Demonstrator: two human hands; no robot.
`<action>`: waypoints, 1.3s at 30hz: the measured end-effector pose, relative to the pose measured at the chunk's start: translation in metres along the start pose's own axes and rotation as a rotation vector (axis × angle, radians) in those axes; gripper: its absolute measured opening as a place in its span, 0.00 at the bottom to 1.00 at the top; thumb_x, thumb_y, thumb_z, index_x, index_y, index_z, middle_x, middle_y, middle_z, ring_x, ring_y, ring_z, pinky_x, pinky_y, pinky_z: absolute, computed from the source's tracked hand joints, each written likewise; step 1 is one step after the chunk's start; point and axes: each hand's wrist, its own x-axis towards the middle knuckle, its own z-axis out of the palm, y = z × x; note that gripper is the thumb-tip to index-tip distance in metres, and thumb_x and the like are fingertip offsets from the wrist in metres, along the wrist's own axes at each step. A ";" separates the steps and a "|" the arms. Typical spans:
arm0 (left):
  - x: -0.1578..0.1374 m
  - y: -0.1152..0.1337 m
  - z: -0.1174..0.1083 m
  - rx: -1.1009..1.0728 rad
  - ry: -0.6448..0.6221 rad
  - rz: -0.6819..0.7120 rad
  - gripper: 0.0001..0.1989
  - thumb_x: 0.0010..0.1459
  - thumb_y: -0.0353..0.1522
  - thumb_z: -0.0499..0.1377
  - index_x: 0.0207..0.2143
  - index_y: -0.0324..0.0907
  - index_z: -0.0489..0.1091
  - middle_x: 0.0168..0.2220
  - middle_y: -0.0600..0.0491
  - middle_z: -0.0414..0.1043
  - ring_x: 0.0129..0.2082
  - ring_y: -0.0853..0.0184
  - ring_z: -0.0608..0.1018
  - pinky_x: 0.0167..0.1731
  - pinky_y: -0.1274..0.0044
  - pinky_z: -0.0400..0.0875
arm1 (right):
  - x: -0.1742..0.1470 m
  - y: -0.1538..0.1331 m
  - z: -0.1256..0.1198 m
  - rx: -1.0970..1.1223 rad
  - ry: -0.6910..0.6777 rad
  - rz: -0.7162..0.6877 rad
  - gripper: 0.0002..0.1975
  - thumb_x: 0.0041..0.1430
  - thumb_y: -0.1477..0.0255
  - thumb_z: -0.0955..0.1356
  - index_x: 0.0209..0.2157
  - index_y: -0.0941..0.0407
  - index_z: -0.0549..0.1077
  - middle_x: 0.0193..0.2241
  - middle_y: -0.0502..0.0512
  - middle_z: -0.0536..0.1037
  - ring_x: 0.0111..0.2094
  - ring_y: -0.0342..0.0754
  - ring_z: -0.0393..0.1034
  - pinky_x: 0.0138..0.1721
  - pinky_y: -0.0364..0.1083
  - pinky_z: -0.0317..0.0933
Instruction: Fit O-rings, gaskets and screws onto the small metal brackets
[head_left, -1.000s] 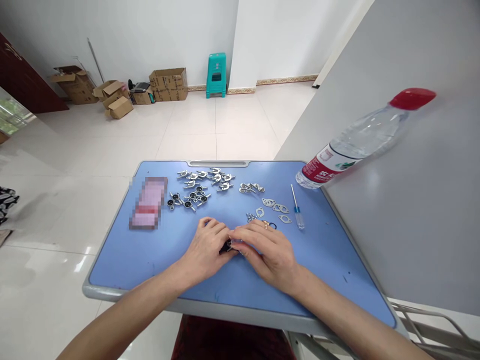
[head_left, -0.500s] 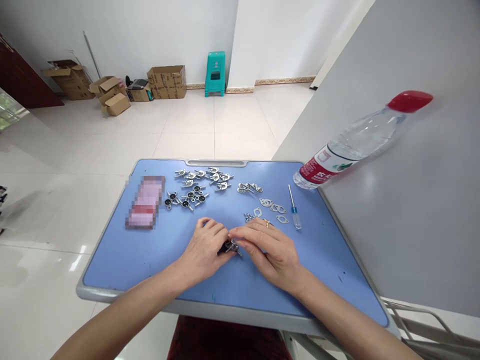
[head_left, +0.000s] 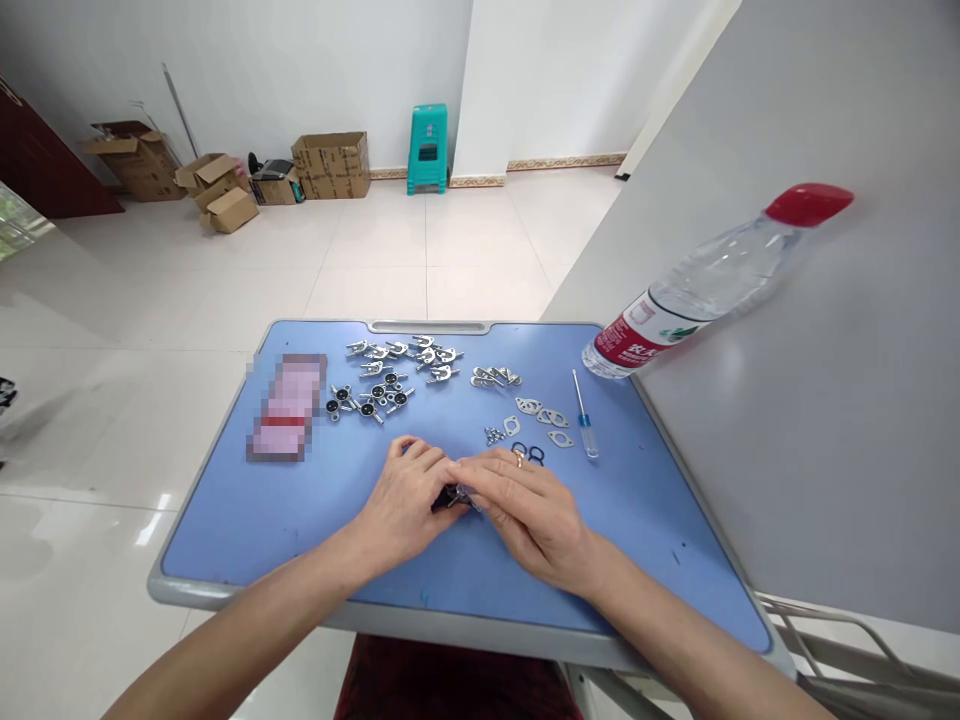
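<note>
My left hand (head_left: 409, 495) is closed around a small metal fitting (head_left: 459, 497) with a dark part, low over the near middle of the table. My right hand (head_left: 529, 505) meets it there, its thumb and forefinger pinched against the fitting's right side. Fingers cover most of the piece, so its exact shape is hidden. Beyond the right hand lie black rubber rings (head_left: 535, 455), partly covered by it. Tiny screws (head_left: 494, 436) and flat metal gaskets (head_left: 559, 439) are spread just past them. A screwdriver (head_left: 587, 425) with a clear, blue-collared handle rests to the right.
Forked metal brackets (head_left: 442, 374), round black-centred fittings (head_left: 367, 410) and small metal plates (head_left: 491, 377) lie toward the far side. A blurred pinkish object (head_left: 285, 410) is at left. A red-capped water bottle (head_left: 660, 315) stands at the right, beside a grey panel (head_left: 825, 420).
My right hand has shifted slightly left and closed in over the fitting, uncovering more of the screws and black rings. My left hand keeps its grip. The view has shifted slightly.
</note>
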 end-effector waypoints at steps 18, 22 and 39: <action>0.000 0.000 0.000 0.003 -0.013 0.007 0.08 0.62 0.35 0.57 0.31 0.41 0.64 0.29 0.55 0.68 0.33 0.65 0.69 0.45 0.68 0.60 | 0.002 -0.001 -0.008 0.051 0.003 0.090 0.10 0.67 0.76 0.61 0.45 0.55 0.70 0.31 0.54 0.79 0.32 0.45 0.73 0.33 0.46 0.66; 0.000 0.001 -0.002 -0.005 -0.011 0.004 0.07 0.63 0.35 0.57 0.32 0.42 0.65 0.30 0.55 0.69 0.33 0.65 0.69 0.47 0.67 0.60 | 0.003 -0.001 -0.006 -0.009 0.055 0.149 0.04 0.65 0.74 0.64 0.39 0.55 0.71 0.27 0.52 0.78 0.27 0.44 0.69 0.31 0.46 0.64; 0.001 0.000 0.001 0.002 -0.007 0.007 0.07 0.63 0.33 0.56 0.31 0.42 0.66 0.29 0.55 0.69 0.33 0.65 0.69 0.45 0.67 0.61 | 0.006 0.000 -0.001 0.125 0.001 0.038 0.14 0.67 0.77 0.59 0.50 0.56 0.69 0.34 0.57 0.77 0.37 0.48 0.72 0.39 0.49 0.66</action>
